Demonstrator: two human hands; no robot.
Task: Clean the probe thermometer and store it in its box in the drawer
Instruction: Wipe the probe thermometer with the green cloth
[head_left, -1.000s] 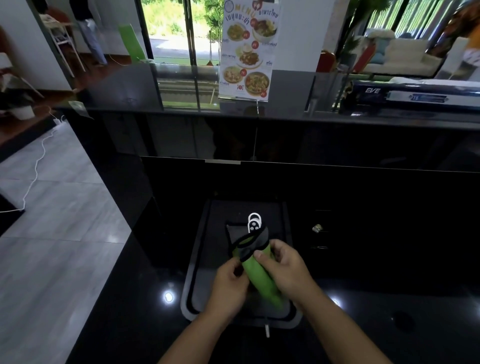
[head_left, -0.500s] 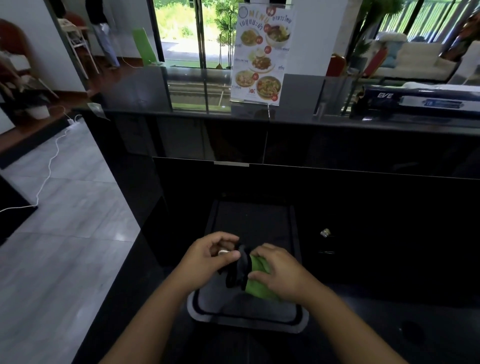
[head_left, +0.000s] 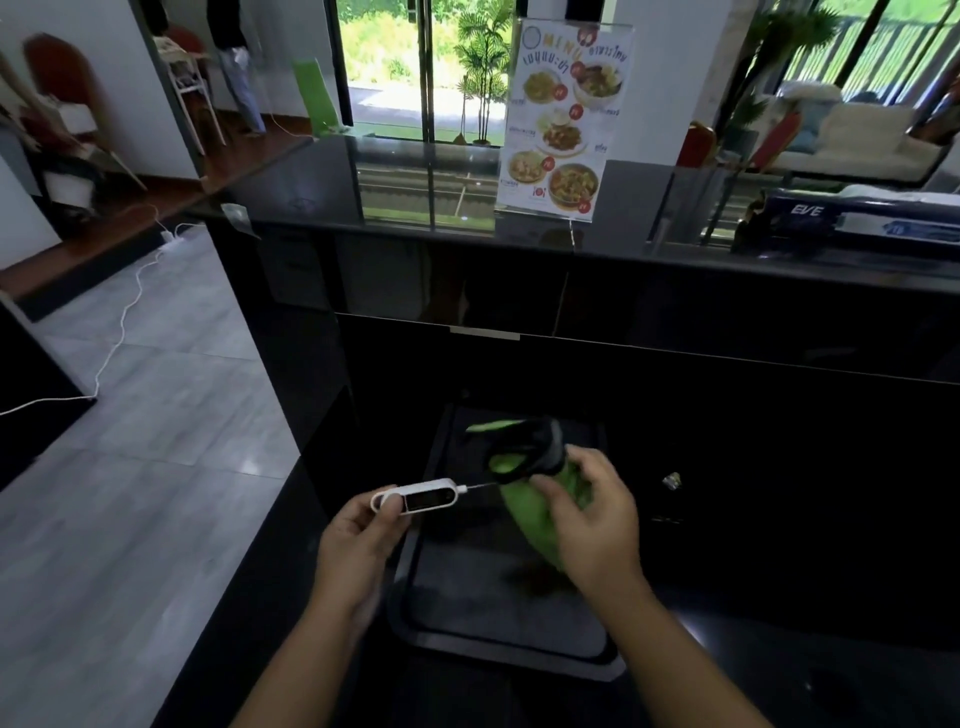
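My left hand (head_left: 358, 540) grips the white probe thermometer (head_left: 415, 497) by its looped end, holding it level over the left edge of a black tray (head_left: 498, 631). Its thin metal probe points right into a green and black cloth (head_left: 530, 483). My right hand (head_left: 592, 514) is closed around that cloth, which wraps the probe's tip above the tray. No box or drawer is in view.
The tray lies on a glossy black counter (head_left: 779, 675). A small crumpled scrap (head_left: 671, 480) sits to the right of the tray. A raised black bar behind holds a menu stand (head_left: 563, 119) and a blue box (head_left: 857, 221). Grey tiled floor (head_left: 130, 493) lies to the left.
The thermometer was wrapped upright in the cloth between both hands. My left hand has pulled its white body out to the left, and my right hand keeps the cloth on the probe.
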